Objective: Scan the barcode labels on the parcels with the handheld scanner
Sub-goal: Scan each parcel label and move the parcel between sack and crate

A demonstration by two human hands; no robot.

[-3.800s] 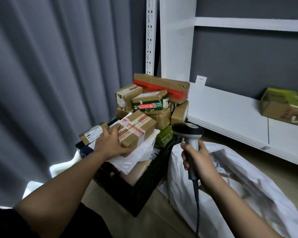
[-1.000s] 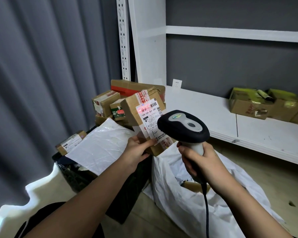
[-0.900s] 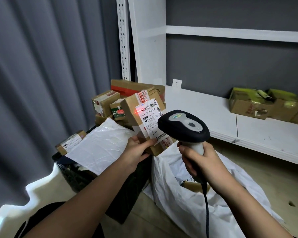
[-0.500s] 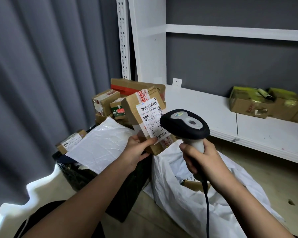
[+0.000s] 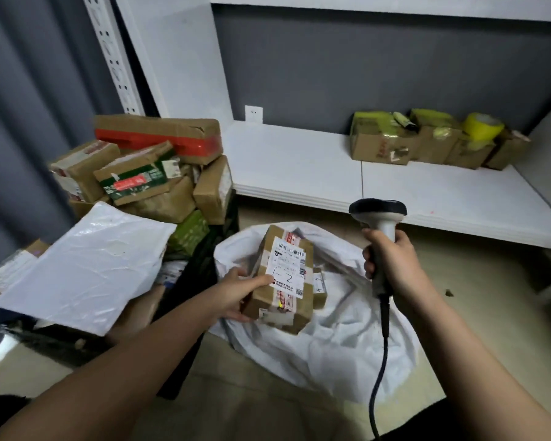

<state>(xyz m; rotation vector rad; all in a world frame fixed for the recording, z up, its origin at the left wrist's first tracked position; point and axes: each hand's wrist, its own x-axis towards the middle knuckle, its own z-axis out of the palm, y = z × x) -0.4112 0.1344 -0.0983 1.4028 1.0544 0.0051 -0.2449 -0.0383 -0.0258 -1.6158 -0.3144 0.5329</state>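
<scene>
Across the right of the frame, a long white shelf board (image 5: 458,198) carries a row of brown cartons with yellow tape (image 5: 427,141). At upper left, a heap of taped brown parcels (image 5: 147,173) tops a black crate (image 5: 185,313). Lower centre, a crumpled white plastic sack (image 5: 341,342) gapes open; over its mouth sits the small brown cardboard parcel (image 5: 283,281), white barcode label (image 5: 288,268) up, handwritten "1-2" legible. The left hand (image 5: 236,292) grips its left edge, thumb on the label. The right hand (image 5: 392,265), fingers wrapped tight, holds the black-and-grey handheld scanner (image 5: 379,224) upright
</scene>
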